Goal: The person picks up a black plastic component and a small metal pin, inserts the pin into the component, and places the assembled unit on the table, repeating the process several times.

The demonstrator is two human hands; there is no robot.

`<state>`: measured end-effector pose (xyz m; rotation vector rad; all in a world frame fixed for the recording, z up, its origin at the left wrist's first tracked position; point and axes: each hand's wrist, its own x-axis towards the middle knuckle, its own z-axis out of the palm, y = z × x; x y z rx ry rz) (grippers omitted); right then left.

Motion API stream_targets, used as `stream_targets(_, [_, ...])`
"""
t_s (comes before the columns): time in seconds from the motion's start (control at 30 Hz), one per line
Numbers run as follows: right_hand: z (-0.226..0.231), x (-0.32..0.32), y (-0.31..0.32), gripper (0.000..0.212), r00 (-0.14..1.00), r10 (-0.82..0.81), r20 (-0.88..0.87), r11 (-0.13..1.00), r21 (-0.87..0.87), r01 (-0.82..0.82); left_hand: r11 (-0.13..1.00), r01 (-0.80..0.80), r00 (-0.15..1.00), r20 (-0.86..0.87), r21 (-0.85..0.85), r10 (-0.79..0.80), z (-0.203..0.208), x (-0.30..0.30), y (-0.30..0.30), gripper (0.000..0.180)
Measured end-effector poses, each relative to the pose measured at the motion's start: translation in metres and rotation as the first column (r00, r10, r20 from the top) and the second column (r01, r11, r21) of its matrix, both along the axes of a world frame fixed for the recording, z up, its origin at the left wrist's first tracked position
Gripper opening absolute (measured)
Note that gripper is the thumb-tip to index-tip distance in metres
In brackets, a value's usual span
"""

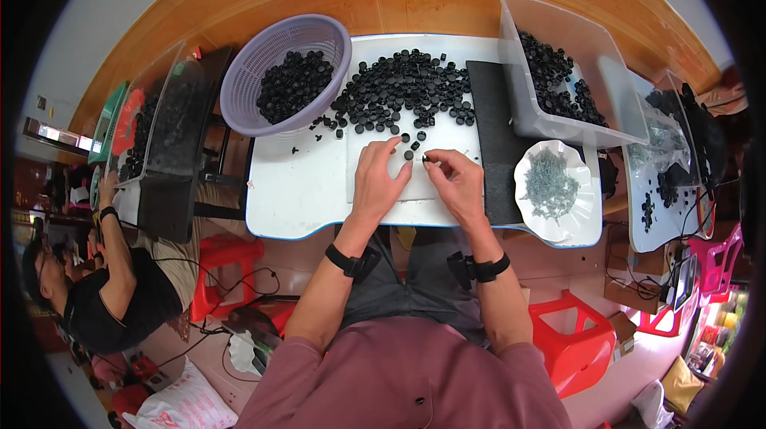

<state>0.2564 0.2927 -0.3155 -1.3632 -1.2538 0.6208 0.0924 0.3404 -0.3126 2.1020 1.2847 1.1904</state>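
Note:
My left hand rests low over the white table, its thumb and forefinger apart and curved toward a few loose black round caps. It holds nothing that I can see. Close by on the right, my right hand is closed in a pinch, with a small black piece at its fingertips; its exact kind is too small to make out. Beyond both hands spreads a heap of black round caps.
A purple basket of black caps stands at the left, a clear plastic bin of black parts at the right. Near the right edge sits a white scalloped dish with small greyish-green pieces. A person works at the left; red stools stand below.

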Motion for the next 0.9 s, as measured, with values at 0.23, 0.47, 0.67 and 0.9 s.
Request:
stream_targets(0.23, [0.000, 0.000, 0.000, 0.019, 1.000, -0.015, -0.012, 1.000, 0.020, 0.015, 0.993, 0.054, 0.996, -0.072, 0.102, -0.047, -0.011, -0.005, 0.004, 0.029])
stream_targets(0.47, [0.001, 0.000, -0.001, 0.019, 1.000, -0.010, -0.018, 0.999, 0.043, 0.011, 0.992, 0.059, 0.987, 0.156, -0.108, -0.041, -0.010, -0.003, -0.005, 0.027])
stream_targets(0.67, [-0.002, 0.001, -0.002, 0.020, 0.999, 0.044, -0.027, 0.998, 0.039, -0.043, 0.982, 0.123, 0.984, 0.144, -0.140, -0.102, -0.010, -0.006, -0.004, 0.029])
stream_targets(0.9, [-0.009, 0.000, 0.000, 0.023, 0.989, 0.137, -0.057, 0.991, 0.010, -0.137, 0.974, 0.171, 0.980, 0.124, -0.146, -0.154, -0.008, -0.005, -0.004, 0.031])
